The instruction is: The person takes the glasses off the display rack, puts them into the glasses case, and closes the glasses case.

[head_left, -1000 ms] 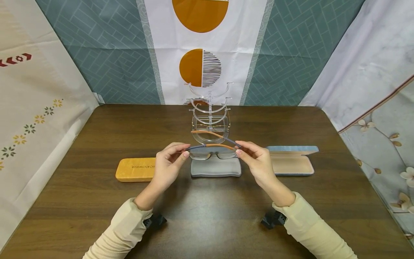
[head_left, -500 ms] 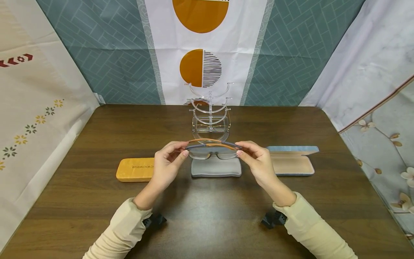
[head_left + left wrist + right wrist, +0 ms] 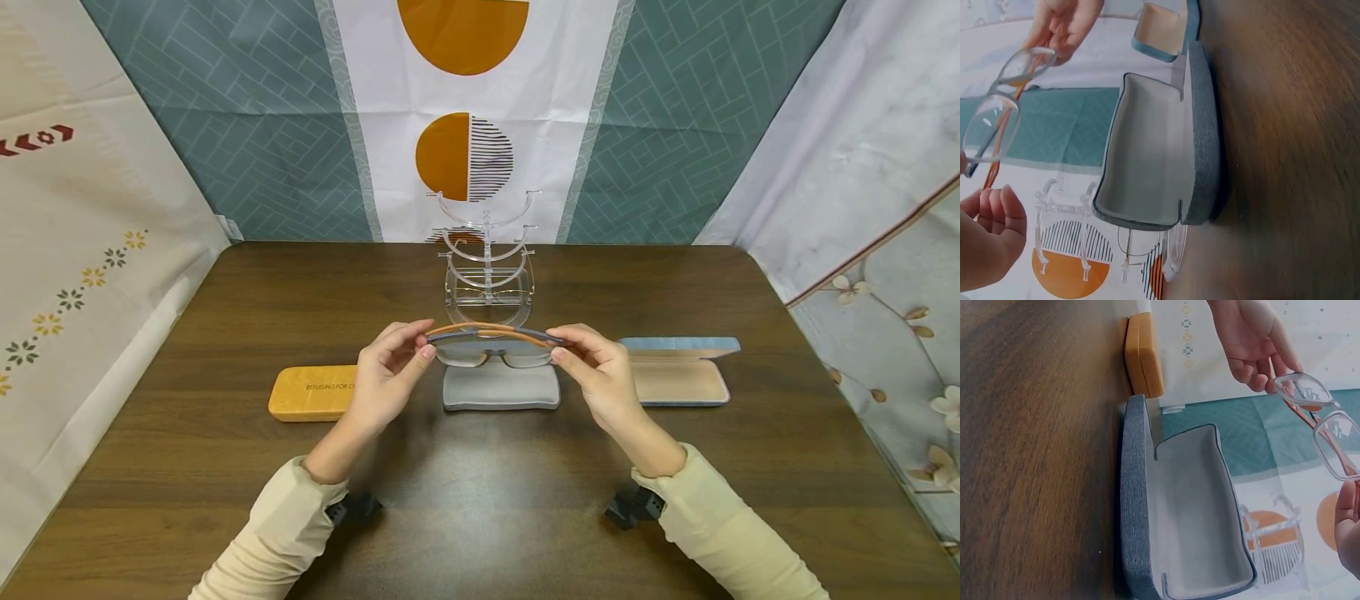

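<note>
Both hands hold a pair of glasses with orange and dark blue temples (image 3: 491, 332) above the grey glasses case. My left hand (image 3: 386, 371) pinches one end between thumb and fingers, and my right hand (image 3: 602, 373) pinches the other. The temples lie folded across each other behind the lenses; the clear-rimmed front (image 3: 992, 134) shows in the left wrist view. Below stands the grey glasses case (image 3: 501, 390), its lid raised and its pale lining (image 3: 1194, 500) bare in the right wrist view.
A yellow glasses case (image 3: 311, 393) lies shut beyond my left wrist. To the right sits an open blue glasses case (image 3: 678, 383) with a beige lining. Behind the grey case rises a clear tiered display stand (image 3: 487, 225), with gold wire-rimmed glasses (image 3: 533, 287) on a low tier.
The raised temple has swung down against the other, so both now lie folded. My left hand has shifted slightly left and up, while the right has hardly moved.
</note>
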The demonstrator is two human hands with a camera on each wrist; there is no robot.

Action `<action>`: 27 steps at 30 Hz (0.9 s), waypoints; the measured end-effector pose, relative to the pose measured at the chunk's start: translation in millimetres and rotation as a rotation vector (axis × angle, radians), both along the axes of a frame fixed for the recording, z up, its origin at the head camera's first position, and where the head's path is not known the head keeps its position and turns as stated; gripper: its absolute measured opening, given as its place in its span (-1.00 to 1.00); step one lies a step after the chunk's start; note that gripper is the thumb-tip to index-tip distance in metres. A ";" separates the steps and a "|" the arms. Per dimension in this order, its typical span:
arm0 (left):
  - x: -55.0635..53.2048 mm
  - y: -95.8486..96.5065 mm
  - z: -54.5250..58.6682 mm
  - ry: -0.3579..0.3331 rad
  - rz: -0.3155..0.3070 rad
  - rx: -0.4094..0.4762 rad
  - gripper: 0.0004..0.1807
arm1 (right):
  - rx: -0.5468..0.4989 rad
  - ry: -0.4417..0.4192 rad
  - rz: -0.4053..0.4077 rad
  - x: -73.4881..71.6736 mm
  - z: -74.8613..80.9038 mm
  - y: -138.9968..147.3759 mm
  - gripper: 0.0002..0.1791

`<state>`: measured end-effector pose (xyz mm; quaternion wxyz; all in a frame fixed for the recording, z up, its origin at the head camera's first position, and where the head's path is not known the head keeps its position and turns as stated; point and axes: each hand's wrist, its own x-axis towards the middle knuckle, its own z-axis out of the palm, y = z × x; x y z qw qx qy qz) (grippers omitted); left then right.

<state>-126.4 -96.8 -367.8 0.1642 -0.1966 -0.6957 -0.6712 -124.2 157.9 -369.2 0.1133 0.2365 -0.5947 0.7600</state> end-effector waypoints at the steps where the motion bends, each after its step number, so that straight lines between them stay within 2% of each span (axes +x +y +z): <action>1: -0.2 -0.6 -0.2 0.004 -0.013 -0.007 -0.68 | -0.002 0.004 0.005 0.0 -0.2 0.4 -0.80; 7: 0.6 -2.8 0.1 -0.002 -0.064 -0.045 -0.79 | -0.001 0.016 0.016 0.2 -1.0 2.5 -0.78; 13: 2.3 -2.6 1.6 -0.054 -0.057 -0.076 -0.88 | 0.015 0.021 0.028 -0.2 -2.0 3.2 -0.77; 16: 2.8 -2.0 1.2 -0.054 -0.052 -0.086 -0.90 | 0.022 0.013 0.023 0.0 -2.7 3.3 -0.76; 27: 4.7 -3.3 -2.2 -0.052 -0.056 -0.134 -0.92 | 0.025 -0.104 -0.015 3.0 -3.4 6.2 -0.75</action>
